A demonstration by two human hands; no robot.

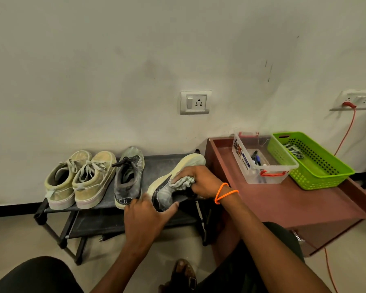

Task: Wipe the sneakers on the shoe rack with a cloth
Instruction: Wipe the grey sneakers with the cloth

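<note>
Four sneakers sit on the top shelf of the black shoe rack (167, 160). The grey sneaker (169, 190) at the right end lies tipped on its side, pale sole turned to the wall, heel toward the person. The right hand (201, 181) reaches in from the right, fingers curled round a bunched grey cloth (183, 182) and pressing it against the sneaker's upper; orange cords (223, 193) ring its wrist. The left hand (147, 216) comes up from below, thumb spread to the right and fingers wrapped over the heel, gripping the shoe. Just left stands its upright grey mate (129, 178) with black laces, then a pair of tan lace-up sneakers (80, 179), toes to the wall. Beside the rack's right end is a reddish-brown table (287, 206) carrying a clear plastic box (260, 158) with red handles and a label too small to read, and a green perforated basket (311, 160). A wall socket (195, 102) is mounted above the rack.
</note>
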